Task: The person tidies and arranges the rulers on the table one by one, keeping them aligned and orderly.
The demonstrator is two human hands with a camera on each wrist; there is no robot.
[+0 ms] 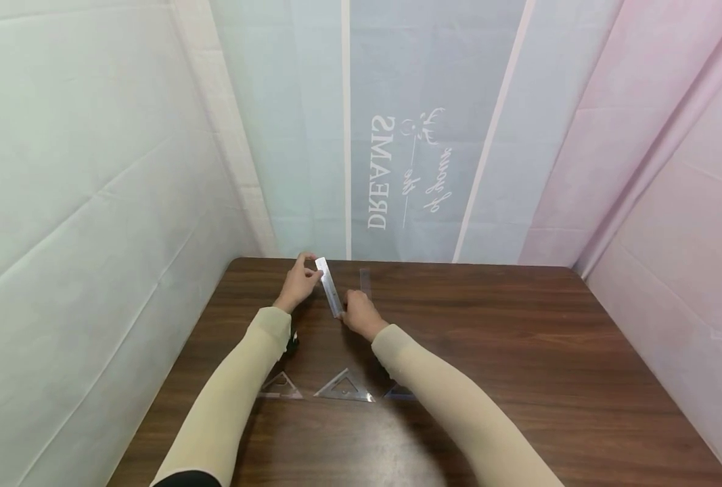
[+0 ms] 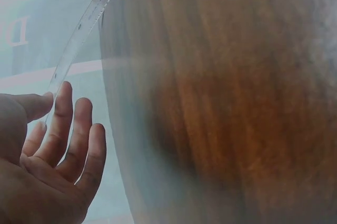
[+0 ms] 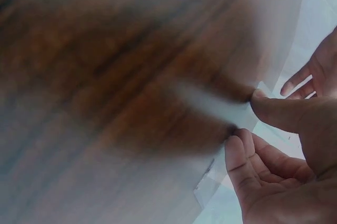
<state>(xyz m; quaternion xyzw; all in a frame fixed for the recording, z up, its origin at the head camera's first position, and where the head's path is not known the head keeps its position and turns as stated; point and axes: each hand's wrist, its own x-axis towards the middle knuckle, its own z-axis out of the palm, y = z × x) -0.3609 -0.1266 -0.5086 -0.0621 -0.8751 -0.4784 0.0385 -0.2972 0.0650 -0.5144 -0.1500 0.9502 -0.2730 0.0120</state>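
Nearest the viewer, the wooden table [image 1: 519,379] is overlapped by the pale left sleeve [image 1: 220,385] and right sleeve [image 1: 458,399]. Between them, three set squares are arranged in a row: a clear left one [image 1: 280,395], close to the left sleeve; a clear middle one [image 1: 344,396], wholly exposed; and a blue-edged one [image 1: 399,394], partly covered by the right sleeve. Beyond this row, the near end of a transparent ruler [image 1: 330,289] is gripped by the right hand [image 1: 363,315], whose thumb and index finger are narrowed to a pinch. The ruler is slanted away between the two hands, and its far end is pinched by the thumb and index finger of the left hand [image 1: 298,284], the remaining fingers being spread and loosely extended. The ruler appears to be held off the wood, though contact at its near end cannot be determined. Beside the right hand, a second clear strip [image 1: 365,281] is seen on the table. The step in hand is judged to be the two-handed positioning of the ruler; for the next move, level lowering and an even release are probably called for. Farthest off, a lettered curtain [image 1: 421,67] is hung.
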